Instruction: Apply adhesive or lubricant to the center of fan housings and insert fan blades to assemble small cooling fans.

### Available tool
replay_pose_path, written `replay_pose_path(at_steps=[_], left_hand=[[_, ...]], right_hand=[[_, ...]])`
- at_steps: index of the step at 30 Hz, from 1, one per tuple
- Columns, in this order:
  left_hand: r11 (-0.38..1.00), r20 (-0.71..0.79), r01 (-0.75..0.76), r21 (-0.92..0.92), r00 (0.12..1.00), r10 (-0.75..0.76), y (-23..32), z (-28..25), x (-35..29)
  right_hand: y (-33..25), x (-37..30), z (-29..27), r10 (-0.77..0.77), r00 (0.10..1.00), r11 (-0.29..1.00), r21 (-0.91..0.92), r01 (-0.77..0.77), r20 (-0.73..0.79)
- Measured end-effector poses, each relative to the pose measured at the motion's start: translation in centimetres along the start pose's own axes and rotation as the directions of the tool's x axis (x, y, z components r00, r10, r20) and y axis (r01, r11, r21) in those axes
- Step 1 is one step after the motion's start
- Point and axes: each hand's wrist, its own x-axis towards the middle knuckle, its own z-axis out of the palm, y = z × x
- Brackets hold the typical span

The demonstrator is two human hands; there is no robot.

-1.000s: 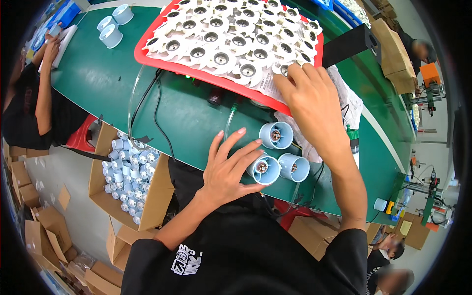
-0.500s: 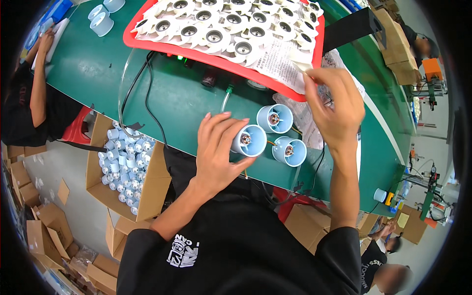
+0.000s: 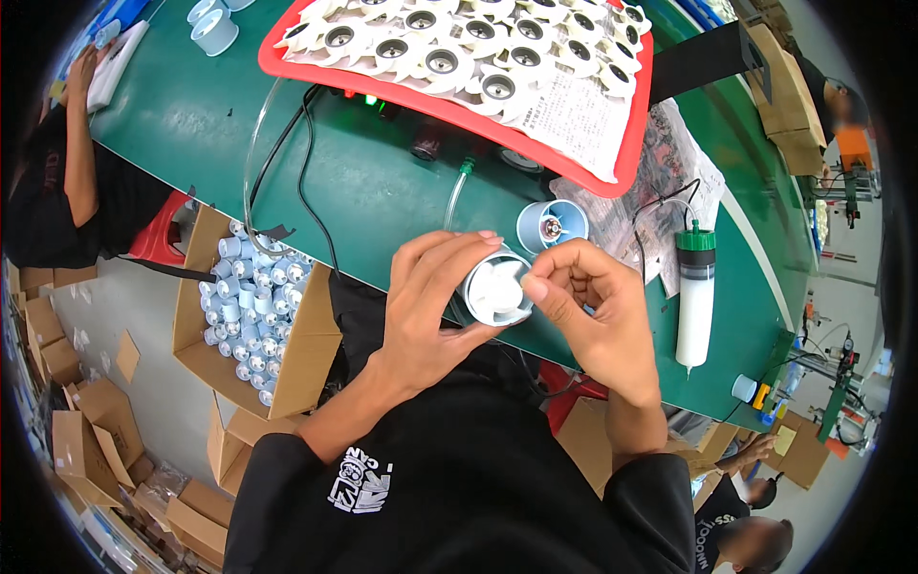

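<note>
My left hand (image 3: 421, 297) is wrapped around a light blue cylindrical housing (image 3: 467, 308), its open end facing up. A white fan impeller (image 3: 498, 291) sits in the mouth of that housing. With thumb and forefinger, my right hand (image 3: 598, 311) pinches the impeller's right edge; its other fingers are curled. Just beyond stands another blue housing (image 3: 564, 214) with a small metal motor (image 3: 551, 228) in its middle. A sliver of blue shows behind my right fingers, mostly hidden. Several more white impellers with dark round centres lie in a red tray (image 3: 449, 107) above my hands.
A white-filled dispensing syringe (image 3: 695, 306) with a green cap lies at right on the green table (image 3: 191, 124). Crumpled plastic film (image 3: 660, 153) lies beside the tray. A cardboard box (image 3: 304, 375) of blue housings stands at lower left. A co-worker's arm (image 3: 81, 158) is at far left.
My right hand has come from the tray's corner down to the held housing, bringing a white impeller into its mouth. The syringe, formerly hidden by my right arm, now shows.
</note>
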Motion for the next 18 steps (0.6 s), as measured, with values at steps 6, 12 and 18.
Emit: replay_pose_path(at_steps=[6,12,18], left_hand=[[0.999,-0.032,0.019,0.045,0.999,-0.017,0.6,-0.3,0.3],[0.998,-0.038,0.057,0.034,0.998,-0.055,0.9,-0.8,0.7],[0.993,-0.023,-0.015,0.114,1.000,0.018,1.2,-2.1,0.7]], right_hand=[[0.3,0.3,0.9,-0.112,0.991,0.973,-0.213,0.093,-0.079],[-1.0,-0.5,0.2,-0.356,0.934,0.817,-0.477,0.324,0.025],[-3.6,-1.2,-0.1,-0.511,0.811,0.598,-0.561,0.573,0.284]])
